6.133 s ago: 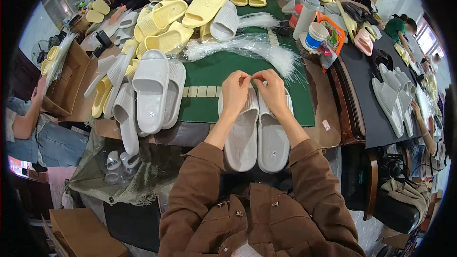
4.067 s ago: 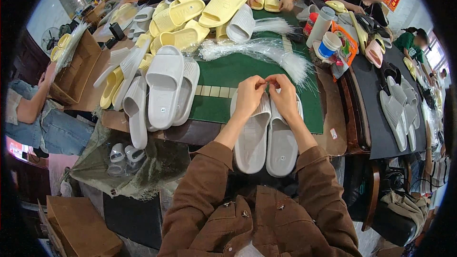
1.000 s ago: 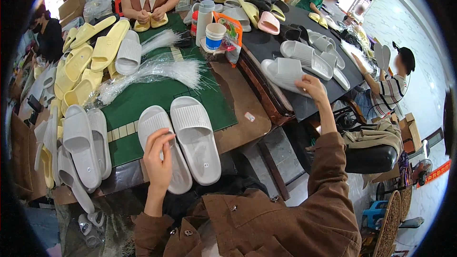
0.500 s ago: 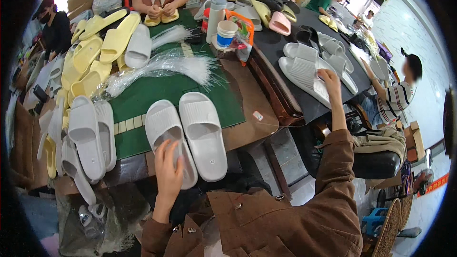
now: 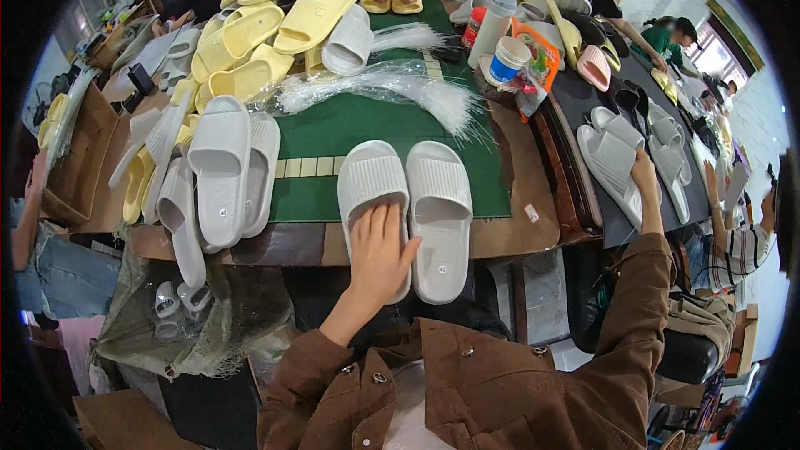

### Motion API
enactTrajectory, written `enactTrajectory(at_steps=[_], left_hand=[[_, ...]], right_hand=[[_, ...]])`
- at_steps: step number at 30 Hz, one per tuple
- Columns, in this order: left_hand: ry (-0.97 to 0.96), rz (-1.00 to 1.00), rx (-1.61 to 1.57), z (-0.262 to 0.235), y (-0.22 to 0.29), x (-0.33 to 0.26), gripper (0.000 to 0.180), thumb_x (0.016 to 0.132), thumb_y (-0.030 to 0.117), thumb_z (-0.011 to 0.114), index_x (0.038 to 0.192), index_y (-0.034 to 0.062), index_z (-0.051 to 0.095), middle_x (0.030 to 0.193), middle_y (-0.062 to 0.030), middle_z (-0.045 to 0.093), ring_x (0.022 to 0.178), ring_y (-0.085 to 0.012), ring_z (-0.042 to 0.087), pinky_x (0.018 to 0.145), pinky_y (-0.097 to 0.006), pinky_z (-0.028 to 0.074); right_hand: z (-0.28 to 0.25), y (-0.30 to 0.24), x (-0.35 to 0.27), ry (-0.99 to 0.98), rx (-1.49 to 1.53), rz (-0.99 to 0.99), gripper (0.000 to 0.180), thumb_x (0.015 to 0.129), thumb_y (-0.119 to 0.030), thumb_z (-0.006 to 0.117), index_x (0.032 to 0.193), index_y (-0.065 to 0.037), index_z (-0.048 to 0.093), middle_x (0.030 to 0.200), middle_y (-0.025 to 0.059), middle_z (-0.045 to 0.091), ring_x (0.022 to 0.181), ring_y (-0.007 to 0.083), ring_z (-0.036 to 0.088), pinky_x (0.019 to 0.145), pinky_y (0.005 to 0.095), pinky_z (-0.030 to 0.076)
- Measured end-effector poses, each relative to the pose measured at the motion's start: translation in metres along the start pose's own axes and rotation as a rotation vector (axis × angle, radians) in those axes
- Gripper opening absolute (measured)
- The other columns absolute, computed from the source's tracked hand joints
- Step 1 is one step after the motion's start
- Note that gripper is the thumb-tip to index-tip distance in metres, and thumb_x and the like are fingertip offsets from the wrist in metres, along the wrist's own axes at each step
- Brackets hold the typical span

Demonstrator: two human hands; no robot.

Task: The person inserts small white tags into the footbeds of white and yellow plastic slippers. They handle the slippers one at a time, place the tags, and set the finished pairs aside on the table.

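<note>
A pair of light grey ribbed slides stands at the near edge of the green-topped table, a left slide (image 5: 373, 175) beside a right slide (image 5: 440, 225). My left hand (image 5: 379, 250) lies over the left one, fingers stretched out at the strap opening and thumb spread toward the right one. Off to the right, my right arm reaches to a dark table, where another pair of grey slides lies. There my right hand (image 5: 645, 179) is closed at the strap edge of the nearer grey slide (image 5: 612, 168); its fingertips are partly hidden.
Yellow slides (image 5: 237, 37) and more grey slides (image 5: 218, 171) crowd the table's left side. Clear plastic strands (image 5: 392, 87) lie across the green mat (image 5: 333, 129). A white-and-blue cup (image 5: 508, 60) and a bottle (image 5: 493, 29) stand behind. Several people sit around the tables.
The view has swung left, so the tables appear farther right. My left hand has come down onto the left slide's opening. My right hand remains at the slides on the dark table.
</note>
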State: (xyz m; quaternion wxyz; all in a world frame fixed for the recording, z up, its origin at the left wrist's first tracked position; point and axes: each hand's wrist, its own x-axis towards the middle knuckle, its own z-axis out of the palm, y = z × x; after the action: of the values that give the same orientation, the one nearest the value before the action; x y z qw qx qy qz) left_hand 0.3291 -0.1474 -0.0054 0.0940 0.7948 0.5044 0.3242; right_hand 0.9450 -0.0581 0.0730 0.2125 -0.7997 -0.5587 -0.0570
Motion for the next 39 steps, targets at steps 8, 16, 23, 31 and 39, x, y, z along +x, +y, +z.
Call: enactTrajectory(at_steps=[8, 16, 23, 31, 39], left_hand=[[0.048, -0.043, 0.134, 0.023, 0.003, 0.024, 0.059, 0.084, 0.036, 0.063, 0.12, -0.0093, 0.05, 0.128, -0.0218, 0.048, 0.12, -0.0363, 0.04, 0.097, -0.051, 0.028], [0.06, -0.075, 0.087, 0.032, 0.003, 0.033, 0.044, 0.081, 0.025, 0.064, 0.109, -0.0072, 0.055, 0.12, -0.0208, 0.051, 0.118, -0.0362, 0.041, 0.095, -0.051, 0.029], [0.052, -0.042, 0.131, 0.011, -0.022, 0.027, 0.038, 0.079, 0.018, 0.06, 0.107, -0.0067, 0.058, 0.121, -0.0214, 0.053, 0.119, -0.0347, 0.044, 0.095, -0.047, 0.031], [0.069, -0.092, 0.135, -0.022, -0.05, -0.002, 0.034, 0.077, 0.018, 0.058, 0.1, -0.0068, 0.057, 0.106, -0.0208, 0.055, 0.106, -0.0357, 0.048, 0.093, -0.047, 0.033], [0.182, -0.052, 0.091, -0.022, -0.053, -0.006, 0.034, 0.082, 0.021, 0.061, 0.101, -0.007, 0.057, 0.108, -0.0196, 0.056, 0.106, -0.0342, 0.048, 0.09, -0.046, 0.035]], right_hand=[[-0.015, -0.043, -0.047, -0.078, 0.163, -0.197, 0.032, 0.085, -0.013, 0.051, 0.111, 0.004, 0.057, 0.111, 0.0301, 0.061, 0.109, 0.0446, 0.056, 0.089, 0.045, 0.045], [-0.041, -0.136, -0.11, -0.326, 0.196, 0.017, 0.027, 0.078, -0.01, 0.06, 0.098, 0.009, 0.058, 0.086, 0.0157, 0.063, 0.077, 0.0207, 0.06, 0.068, 0.0343, 0.046], [-0.032, -0.264, -0.181, -0.246, 0.437, -0.302, 0.034, 0.074, -0.003, 0.063, 0.105, 0.012, 0.058, 0.103, 0.0267, 0.065, 0.101, 0.0383, 0.063, 0.088, 0.0387, 0.046], [0.057, -0.292, -0.187, -0.313, 0.708, -0.03, 0.033, 0.083, -0.013, 0.062, 0.106, 0.01, 0.059, 0.092, 0.0178, 0.066, 0.084, 0.0217, 0.062, 0.075, 0.0331, 0.048], [0.101, -0.329, -0.187, -0.273, 0.588, -0.169, 0.039, 0.088, -0.027, 0.064, 0.085, 0.011, 0.056, 0.076, 0.0172, 0.062, 0.067, 0.0214, 0.057, 0.061, 0.037, 0.044]])
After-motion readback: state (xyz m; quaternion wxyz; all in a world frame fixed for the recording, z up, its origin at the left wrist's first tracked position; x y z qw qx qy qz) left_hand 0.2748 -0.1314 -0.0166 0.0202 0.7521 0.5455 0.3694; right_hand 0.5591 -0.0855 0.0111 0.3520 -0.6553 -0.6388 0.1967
